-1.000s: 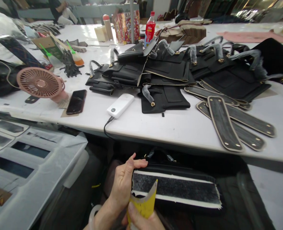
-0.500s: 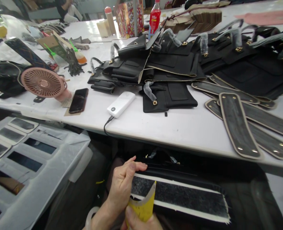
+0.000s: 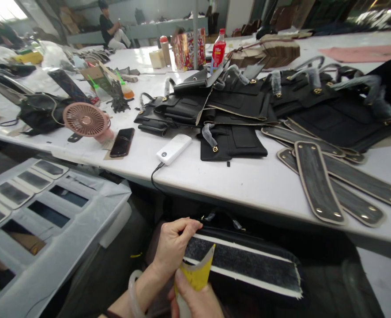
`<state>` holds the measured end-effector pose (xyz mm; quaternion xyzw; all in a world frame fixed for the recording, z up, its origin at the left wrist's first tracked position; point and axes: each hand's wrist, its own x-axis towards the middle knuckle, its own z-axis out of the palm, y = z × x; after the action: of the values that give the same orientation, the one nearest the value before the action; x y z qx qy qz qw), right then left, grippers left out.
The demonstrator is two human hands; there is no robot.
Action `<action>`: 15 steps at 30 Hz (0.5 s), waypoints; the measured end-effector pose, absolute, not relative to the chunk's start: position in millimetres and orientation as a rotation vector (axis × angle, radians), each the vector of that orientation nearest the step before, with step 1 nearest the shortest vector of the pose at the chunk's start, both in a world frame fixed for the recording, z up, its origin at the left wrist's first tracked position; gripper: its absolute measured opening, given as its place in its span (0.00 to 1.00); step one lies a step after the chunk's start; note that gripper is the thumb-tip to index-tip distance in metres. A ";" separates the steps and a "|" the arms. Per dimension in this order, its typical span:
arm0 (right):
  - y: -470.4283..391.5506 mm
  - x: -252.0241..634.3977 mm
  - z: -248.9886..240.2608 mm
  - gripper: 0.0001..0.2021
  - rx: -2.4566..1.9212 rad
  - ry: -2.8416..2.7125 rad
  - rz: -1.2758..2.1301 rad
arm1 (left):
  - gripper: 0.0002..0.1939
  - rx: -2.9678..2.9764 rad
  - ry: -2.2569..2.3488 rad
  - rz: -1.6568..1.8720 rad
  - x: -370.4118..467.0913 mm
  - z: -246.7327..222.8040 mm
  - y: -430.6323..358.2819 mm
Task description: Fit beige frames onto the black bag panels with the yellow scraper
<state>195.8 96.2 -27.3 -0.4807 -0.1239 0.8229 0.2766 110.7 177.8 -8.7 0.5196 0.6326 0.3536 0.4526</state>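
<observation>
On my lap lies a black bag (image 3: 265,247), with a long dark panel (image 3: 248,263) edged by white strips facing up. My left hand (image 3: 177,240), a pale bangle (image 3: 134,291) on its wrist, is closed at the bag's left end, thumb and fingers pinched on its upper edge. Below it, my right hand (image 3: 198,298) grips a yellow piece with a curved, pale worn edge (image 3: 198,271), like a scraper; its lower part is hidden in the palm. The curved edge stands over the panel's left end; whether it touches, I cannot tell.
On the white table (image 3: 189,185) are black bag pieces (image 3: 235,141), grey straps (image 3: 317,181), a power bank (image 3: 174,149), a phone (image 3: 122,142) and a pink fan (image 3: 86,119). A grey rack (image 3: 92,221) with panels stands at left. Another person (image 3: 111,26) sits far back.
My view has tilted up and turned slightly left. My left hand's outstretched fingers have drawn together onto the bag's edge. The yellow scraper-like piece stays in my right hand.
</observation>
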 end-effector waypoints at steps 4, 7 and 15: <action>95.2 197.6 -26.3 0.34 -1.292 -0.313 2.261 | 0.17 1.249 1.571 0.912 112.8 -6.5 176.0; 95.7 197.8 -28.8 0.34 -1.245 -0.322 2.284 | 0.20 1.203 1.586 0.991 114.6 -8.3 176.2; 92.6 205.5 -18.3 0.35 -1.322 -0.503 2.237 | 0.31 0.922 1.391 1.283 107.6 -14.0 175.0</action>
<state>205.5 92.6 -18.3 -0.4843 -0.1843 0.8195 0.2447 107.6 175.0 -14.0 0.3806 0.5740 0.5296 0.4952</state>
